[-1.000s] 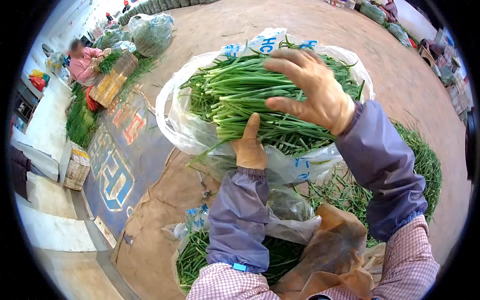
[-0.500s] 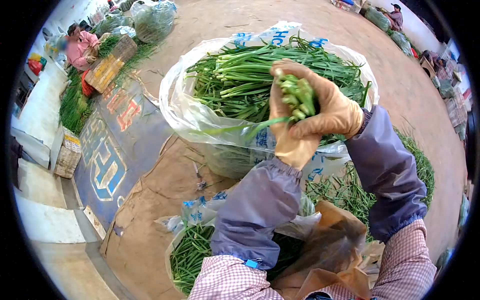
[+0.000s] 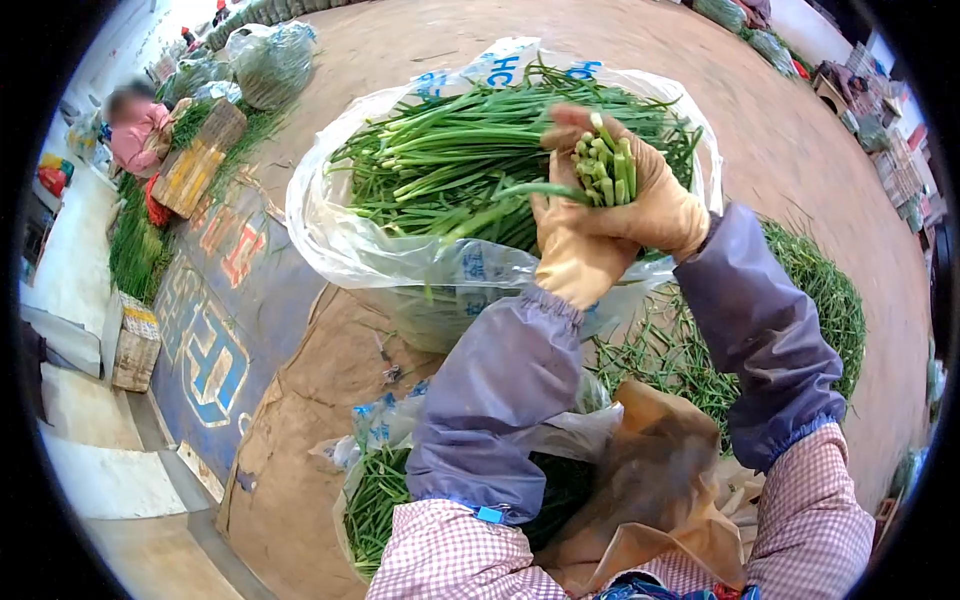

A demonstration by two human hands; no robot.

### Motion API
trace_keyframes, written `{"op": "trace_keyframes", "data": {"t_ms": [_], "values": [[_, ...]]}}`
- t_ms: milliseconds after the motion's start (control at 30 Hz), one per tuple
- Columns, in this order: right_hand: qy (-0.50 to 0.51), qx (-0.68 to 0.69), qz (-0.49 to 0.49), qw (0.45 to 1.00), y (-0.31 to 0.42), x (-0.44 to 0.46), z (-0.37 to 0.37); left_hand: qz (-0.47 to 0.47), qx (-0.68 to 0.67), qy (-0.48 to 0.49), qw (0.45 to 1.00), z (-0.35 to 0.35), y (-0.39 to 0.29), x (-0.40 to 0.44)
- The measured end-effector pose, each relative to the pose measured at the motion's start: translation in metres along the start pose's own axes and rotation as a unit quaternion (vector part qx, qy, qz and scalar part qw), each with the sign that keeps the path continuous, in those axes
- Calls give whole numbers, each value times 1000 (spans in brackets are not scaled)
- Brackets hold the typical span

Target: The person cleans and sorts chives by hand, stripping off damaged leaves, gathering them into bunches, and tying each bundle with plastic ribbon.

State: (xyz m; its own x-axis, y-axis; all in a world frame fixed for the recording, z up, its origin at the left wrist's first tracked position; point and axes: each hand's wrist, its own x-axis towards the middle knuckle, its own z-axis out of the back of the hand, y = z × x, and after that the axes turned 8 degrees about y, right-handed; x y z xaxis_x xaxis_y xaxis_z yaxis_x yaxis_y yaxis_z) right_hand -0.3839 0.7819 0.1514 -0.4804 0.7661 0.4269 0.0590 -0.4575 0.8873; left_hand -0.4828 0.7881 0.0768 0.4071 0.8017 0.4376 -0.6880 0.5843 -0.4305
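A bunch of green stalks [image 3: 605, 172], which look like garlic chives, is held between my hands with its pale cut ends facing me. My right hand [image 3: 668, 205], in a tan glove, wraps round the bunch from the right. My left hand [image 3: 580, 258], gloved the same, closes against it from below and the left. One loose stalk [image 3: 545, 190] sticks out leftward from the bunch. Just beyond and under my hands stands a large clear plastic bag [image 3: 330, 245], its rim spread wide. Long green stalks [image 3: 440, 160] fill it, lying mostly sideways.
A second plastic bag [image 3: 375, 420] of greens sits close below my forearms, beside a brown apron [image 3: 650, 470]. Loose greens [image 3: 810, 300] lie heaped on the floor at right. Another person [image 3: 140, 135] sits at far left near a crate [image 3: 195, 170].
The bunch has turned so its cut ends show more plainly. My hands stay closed round it and have risen slightly. The whole view has shifted a little.
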Motion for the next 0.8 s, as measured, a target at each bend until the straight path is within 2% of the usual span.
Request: {"op": "trace_keyframes", "data": {"t_ms": [33, 67, 133, 167, 200, 267, 300, 367, 433, 467, 500, 533, 600, 667, 700, 733, 800], "values": [[-32, 13, -21, 999, -4, -7, 2, 5, 16, 44, 999, 7, -6, -2], [-73, -41, -8, 996, -7, -12, 4, 2, -42, 70, 997, 17, -9, -5], [-129, -27, -21, 991, 2, -24, 7, -4, -155, 123, 980, 51, -11, -12], [-158, 5, 5, 987, 0, -31, 12, 0, -147, 142, 979, 66, -11, -17], [-198, 19, -9, 980, 13, -35, 15, 3, -66, 112, 992, 57, 5, -30], [-246, 52, 48, 967, 29, -50, 36, -1, -49, 118, 992, 83, 19, -51], [-275, 14, 40, 961, 41, -61, 51, -18, -5, 131, 991, 97, 34, -60], [-307, 55, 57, 948, 62, -87, 77, -9, 131, 131, 983, 121, 57, -81], [-307, 48, 93, 946, 80, -114, 107, -6, 202, 103, 974, 135, 103, -103], [-321, 16, 97, 942, 97, -126, 120, 39, 227, 137, 963, 149, 105, -108], [-304, -4, 113, 946, 114, -140, 136, 43, 222, 147, 963, 158, 112, -120], [-296, -1, 139, 945, 129, -153, 151, 25, 240, 136, 961, 161, 117, -132], [-257, 10, 118, 959, 161, -192, 190, -9, 273, 115, 955, 152, 129, -161], [-234, 17, 141, 962, 185, -216, 213, -41, 272, 70, 959, 134, 136, -180], [-202, 12, 100, 974, 192, -228, 227, -57, 270, 48, 960, 126, 138, -189], [-170, 9, 59, 984, 199, -232, 233, -32, 253, 64, 965, 121, 138, -199], [-243, -65, -46, 967, 184, -236, 226, 11, 219, 95, 971, 113, 140, -207]]}}
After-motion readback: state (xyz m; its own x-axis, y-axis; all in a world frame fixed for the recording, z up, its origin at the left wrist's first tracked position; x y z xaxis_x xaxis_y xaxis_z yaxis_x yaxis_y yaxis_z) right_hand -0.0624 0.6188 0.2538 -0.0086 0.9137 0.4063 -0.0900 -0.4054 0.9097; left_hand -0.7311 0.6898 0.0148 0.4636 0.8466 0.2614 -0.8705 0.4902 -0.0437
